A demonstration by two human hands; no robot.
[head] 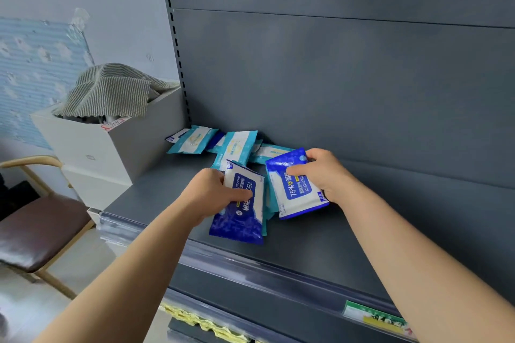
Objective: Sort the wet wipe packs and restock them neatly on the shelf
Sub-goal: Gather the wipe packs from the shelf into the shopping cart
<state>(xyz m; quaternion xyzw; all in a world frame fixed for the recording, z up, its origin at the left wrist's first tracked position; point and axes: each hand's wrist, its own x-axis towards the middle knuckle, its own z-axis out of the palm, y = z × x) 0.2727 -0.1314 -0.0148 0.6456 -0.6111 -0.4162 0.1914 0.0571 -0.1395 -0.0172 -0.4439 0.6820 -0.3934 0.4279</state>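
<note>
On the dark grey shelf [320,253] lies a loose heap of wet wipe packs. My left hand [211,195] grips a dark blue and white alcohol wipe pack [242,220] by its left edge, thumb across the label. My right hand [323,172] holds a second dark blue alcohol wipe pack [292,189] tilted up off the shelf, fingers curled round its right side. Behind them, several light teal and white packs [237,146] lie scattered toward the shelf's back left corner, one teal pack [192,140] furthest left. Parts of other packs are hidden under the blue ones.
The shelf's back panel [334,78] rises right behind the packs. A price label strip [373,317] runs along the front edge. Left of the shelf stands a white box [92,153] draped with a striped cloth [111,92], and a brown-seated chair [36,228].
</note>
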